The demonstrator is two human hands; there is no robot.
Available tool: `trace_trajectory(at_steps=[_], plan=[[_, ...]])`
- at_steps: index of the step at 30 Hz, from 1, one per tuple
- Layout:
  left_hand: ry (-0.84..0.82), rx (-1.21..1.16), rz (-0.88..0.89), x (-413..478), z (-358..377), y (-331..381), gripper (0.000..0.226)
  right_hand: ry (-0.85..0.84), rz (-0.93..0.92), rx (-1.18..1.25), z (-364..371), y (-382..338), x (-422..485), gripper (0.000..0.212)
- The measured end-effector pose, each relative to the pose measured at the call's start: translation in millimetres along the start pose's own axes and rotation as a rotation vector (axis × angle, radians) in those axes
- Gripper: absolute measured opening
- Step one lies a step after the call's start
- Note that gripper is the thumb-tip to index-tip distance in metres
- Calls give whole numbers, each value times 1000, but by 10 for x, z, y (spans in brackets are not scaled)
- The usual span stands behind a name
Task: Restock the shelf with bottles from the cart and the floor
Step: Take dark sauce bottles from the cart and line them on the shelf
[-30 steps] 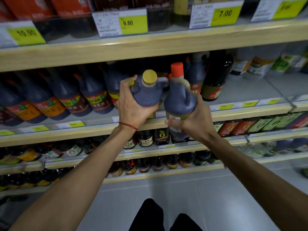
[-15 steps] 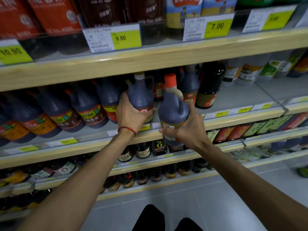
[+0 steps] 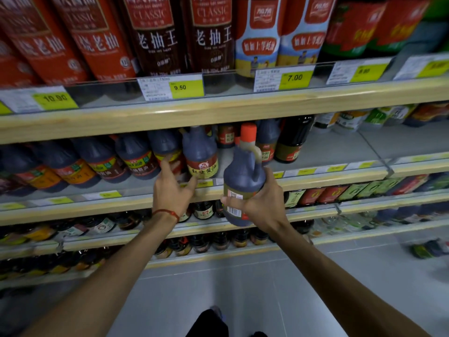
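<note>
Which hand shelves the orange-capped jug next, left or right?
Right. The right hand grips the orange-capped jug in front of the shelf, by the bare spot right of the yellow-labelled jug. The left hand is open, holding nothing.

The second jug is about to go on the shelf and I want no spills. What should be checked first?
1. Right hand holds the red-capped jug round its lower body: ok.
2. Red cap in place: ok.
3. Yellow-label jug upright on the shelf: ok.
4. Left hand clear of the yellow-label jug: cannot tell; its open fingers lie close beside it.
5. Gap right of it wide enough: cannot tell; the held jug hides it.
</note>
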State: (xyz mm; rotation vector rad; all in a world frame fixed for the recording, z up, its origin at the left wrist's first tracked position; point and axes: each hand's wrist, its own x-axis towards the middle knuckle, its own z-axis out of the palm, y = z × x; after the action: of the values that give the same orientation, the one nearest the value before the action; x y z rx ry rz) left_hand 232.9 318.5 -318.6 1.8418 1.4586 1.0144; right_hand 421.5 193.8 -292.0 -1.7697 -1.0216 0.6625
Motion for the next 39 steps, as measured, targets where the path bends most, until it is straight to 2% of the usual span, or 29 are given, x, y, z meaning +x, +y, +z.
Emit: trace_trajectory(at_steps=[2,3,6,8,10,14,17,20,25,27,31,36,39], plan=[[-101,-116,6,-206,-45,138,53,-20,30,13,-61,-64,-97,88],[-213,-175,-5,-317,-57,233,54,-31,43,19,-94,-92,-142,88],[-567,-296,-9,-673,-86,508,74,-50,87,58,-173,-154,-266,88],[-674,-343,-41,-848,-97,598,86,-64,128,83,-230,-166,-332,90],[-706,-371,-61,-951,-99,636,89,-142,161,152,-324,-157,-394,87],[-629,-406,-91,-1085,-103,676,84,-463,109,345,-599,-96,-492,50],[-575,-384,-71,-1142,-103,653,74,-543,63,352,-723,-77,-554,53],[-578,-360,-67,-1183,-76,627,69,-507,38,305,-747,18,-588,54],[-523,-314,-15,-1115,36,575,86,-407,1,288,-656,127,-508,63],[-488,-289,65,-1030,84,569,87,-337,-23,262,-600,171,-435,68],[-404,-181,230,-760,166,583,83,-213,-187,218,-472,194,-286,69],[-233,-121,430,-456,344,526,69,-97,-357,184,-320,216,-15,67],[-101,-91,488,-303,515,440,64,-47,-407,151,-245,277,174,66]])
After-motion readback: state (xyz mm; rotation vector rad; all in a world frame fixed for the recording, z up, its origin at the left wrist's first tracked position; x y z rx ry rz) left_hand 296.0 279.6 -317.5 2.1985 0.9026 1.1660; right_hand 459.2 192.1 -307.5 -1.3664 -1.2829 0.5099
